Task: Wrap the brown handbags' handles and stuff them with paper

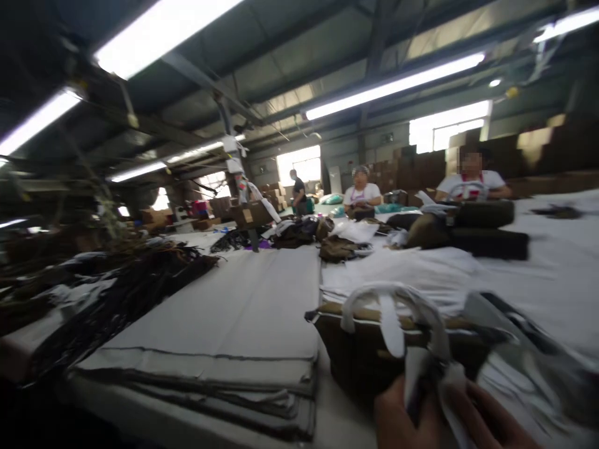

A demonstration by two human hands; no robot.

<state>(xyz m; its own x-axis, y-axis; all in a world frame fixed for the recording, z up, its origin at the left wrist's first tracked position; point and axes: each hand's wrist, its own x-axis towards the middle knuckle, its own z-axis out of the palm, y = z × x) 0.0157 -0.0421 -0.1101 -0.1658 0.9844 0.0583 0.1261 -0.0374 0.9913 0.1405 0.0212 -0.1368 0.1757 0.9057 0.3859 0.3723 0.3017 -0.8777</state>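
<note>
Only one of my hands shows, at the bottom edge right of centre; I take it for my left hand point(402, 415), though motion blurs it. Its fingers are wrapped round white wrapping material point(430, 374) at the top of a dark brown bag point(365, 355) with pale padded handles point(390, 312). More fingers point(486, 418) lie right beside it on the same white material; I cannot tell whose hand they belong to. A crumpled shiny plastic cover point(528, 355) lies to the right of the bag.
A thick stack of grey sheets point(234, 324) covers the table on the left. Dark straps point(131, 287) are heaped at the far left. Bags and white paper point(355, 240) lie further back. Three people point(468, 178) work at the far end among cardboard boxes.
</note>
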